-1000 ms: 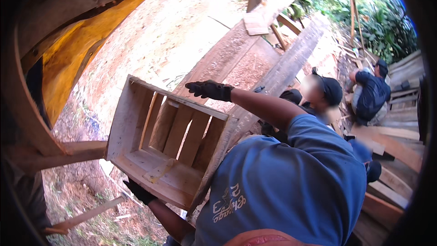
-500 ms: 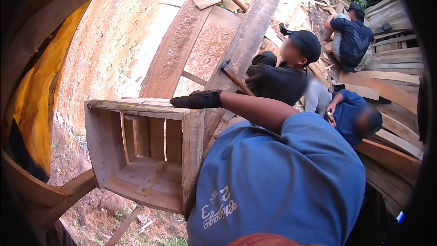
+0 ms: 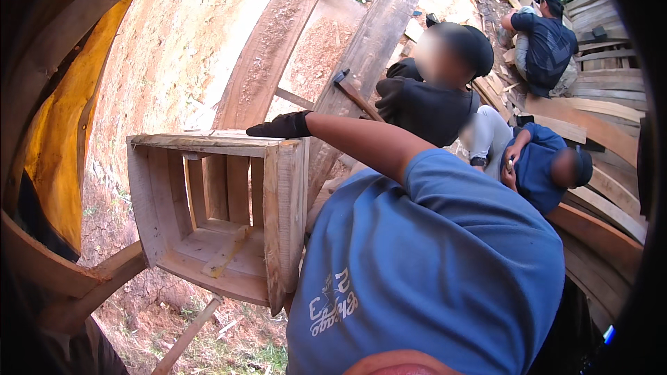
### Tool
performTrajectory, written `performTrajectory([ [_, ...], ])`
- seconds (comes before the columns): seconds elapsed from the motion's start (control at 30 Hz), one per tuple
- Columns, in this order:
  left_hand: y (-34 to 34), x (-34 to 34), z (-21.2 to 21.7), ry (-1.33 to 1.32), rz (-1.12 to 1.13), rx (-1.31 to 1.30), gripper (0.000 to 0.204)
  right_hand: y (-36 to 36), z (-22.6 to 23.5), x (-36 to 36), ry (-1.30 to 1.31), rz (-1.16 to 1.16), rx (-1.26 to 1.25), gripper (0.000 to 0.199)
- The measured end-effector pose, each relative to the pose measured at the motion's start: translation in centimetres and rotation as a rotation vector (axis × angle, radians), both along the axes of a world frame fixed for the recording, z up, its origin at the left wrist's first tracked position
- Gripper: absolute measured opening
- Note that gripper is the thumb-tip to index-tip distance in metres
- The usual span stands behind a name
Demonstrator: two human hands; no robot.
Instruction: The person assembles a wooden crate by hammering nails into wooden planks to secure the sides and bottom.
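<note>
A slatted wooden crate [image 3: 274, 187] stands at my left side, its open face toward me and its near side close to my blue shirt [image 3: 451, 257]. My right hand [image 3: 279, 127], in a dark glove, lies along the crate's top edge near its corner. Its fingers stretch leftward and look flat; the thumb is hidden. Through the gaps between slats at the crate's back, bright ground shows. A strip of yellowish wood [image 3: 231, 250] crosses the crate's inner lower boards. My left hand is out of sight, and the crate and shirt cover that side.
A hammer-like tool [image 3: 359, 99] with a wooden handle lies on a long plank [image 3: 368, 48]. Beside it sits a co-worker in black [image 3: 438, 114]. Another in blue [image 3: 538, 160] and one farther back [image 3: 545, 45] sit near stacked boards [image 3: 611, 87]. Yellow sheeting [image 3: 62, 160] hangs at left.
My right hand has shifted up and left along the crate's top edge. The crate has risen slightly in view and turned, showing more of its near side.
</note>
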State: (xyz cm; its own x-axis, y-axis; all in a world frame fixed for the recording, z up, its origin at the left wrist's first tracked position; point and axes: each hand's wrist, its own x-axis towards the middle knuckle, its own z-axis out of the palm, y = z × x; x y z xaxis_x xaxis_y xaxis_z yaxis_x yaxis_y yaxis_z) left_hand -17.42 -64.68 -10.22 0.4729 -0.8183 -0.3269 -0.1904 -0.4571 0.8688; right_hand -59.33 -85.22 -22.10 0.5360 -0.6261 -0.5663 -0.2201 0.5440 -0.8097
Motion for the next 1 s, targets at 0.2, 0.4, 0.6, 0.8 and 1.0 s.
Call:
performTrajectory([
  [0.2,-1.2,-1.6,0.9,0.012,-0.057,0.001,0.082,-3.2,-10.9,-1.5,-0.013,-0.201,-0.069,0.089],
  [0.4,1.1,-1.0,1.5,-0.002,0.034,-0.020,0.082,1.0,-0.8,0.0,0.132,-0.051,-0.014,0.099],
  [0.6,1.1,-1.7,2.2,0.028,0.113,-0.056,0.082,-2.1,3.5,-1.0,-0.254,-0.115,-0.084,0.092],
  [0.8,-1.7,-3.5,3.0,0.099,0.171,-0.108,0.082,0.1,5.3,0.6,-0.452,-0.084,-0.474,0.055],
  [1.0,-1.9,-1.3,5.9,-0.136,0.221,-0.022,0.082,-1.6,10.4,-1.6,-0.561,-0.102,-0.298,0.064],
])
